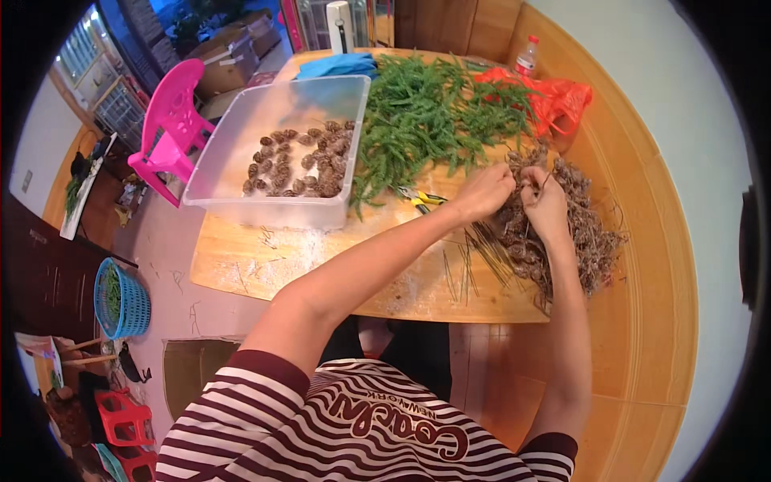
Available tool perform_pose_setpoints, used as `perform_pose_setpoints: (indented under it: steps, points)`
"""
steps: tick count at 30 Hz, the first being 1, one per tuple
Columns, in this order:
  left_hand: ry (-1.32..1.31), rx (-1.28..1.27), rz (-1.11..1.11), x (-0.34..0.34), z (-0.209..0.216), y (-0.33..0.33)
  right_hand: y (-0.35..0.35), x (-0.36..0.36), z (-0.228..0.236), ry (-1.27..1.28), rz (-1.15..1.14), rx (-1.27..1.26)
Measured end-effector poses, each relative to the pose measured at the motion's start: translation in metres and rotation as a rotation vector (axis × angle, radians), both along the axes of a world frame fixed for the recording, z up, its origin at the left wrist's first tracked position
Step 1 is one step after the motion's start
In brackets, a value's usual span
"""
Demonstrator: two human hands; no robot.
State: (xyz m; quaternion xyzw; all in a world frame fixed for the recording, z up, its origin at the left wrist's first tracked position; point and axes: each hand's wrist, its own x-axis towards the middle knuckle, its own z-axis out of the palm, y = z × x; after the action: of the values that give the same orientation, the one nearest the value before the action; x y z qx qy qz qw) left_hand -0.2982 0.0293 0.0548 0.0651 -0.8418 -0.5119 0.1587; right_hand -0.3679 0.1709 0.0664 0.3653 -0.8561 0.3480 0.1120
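Note:
Both of my hands are over a heap of brown pine cones (594, 249) at the right end of the table. My left hand (486, 193) is closed in a pinch at the heap's left edge. Close by on the right, my right hand (548, 207) has its fingers bent together among the cones. What either hand pinches is too small to make out. Thin dark wire stems (490, 251) stick out of the heap toward the table's front edge. Pliers (422, 198) with yellow and black handles lie left of my left hand.
Green artificial-looking sprigs (426, 112) cover the table's far middle. A clear plastic bin (273, 213) with several loose pine cones stands at the left. Behind the heap are a red plastic bag (562, 104) and a bottle (527, 58). A pink chair (173, 112) stands left of the table (321, 273).

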Motion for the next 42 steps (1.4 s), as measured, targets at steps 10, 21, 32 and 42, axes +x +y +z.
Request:
perform_pose_setpoints:
  steps: [10, 21, 32, 42]
  points:
    - [-0.066, -0.023, 0.080, 0.010, 0.010, 0.001, -0.003, 0.021, 0.017, 0.322, -0.035, 0.165]
    - [-0.237, 0.628, -0.173, 0.009, 0.011, -0.008, -0.005, -0.005, 0.002, 0.017, 0.197, 0.223]
    - [-0.257, 0.633, -0.092, 0.011, 0.011, 0.002, -0.012, -0.012, -0.013, 0.146, 0.056, 0.290]
    - [-0.285, 0.499, -0.146, 0.009, 0.014, 0.002, -0.019, -0.016, -0.019, 0.205, 0.018, 0.220]
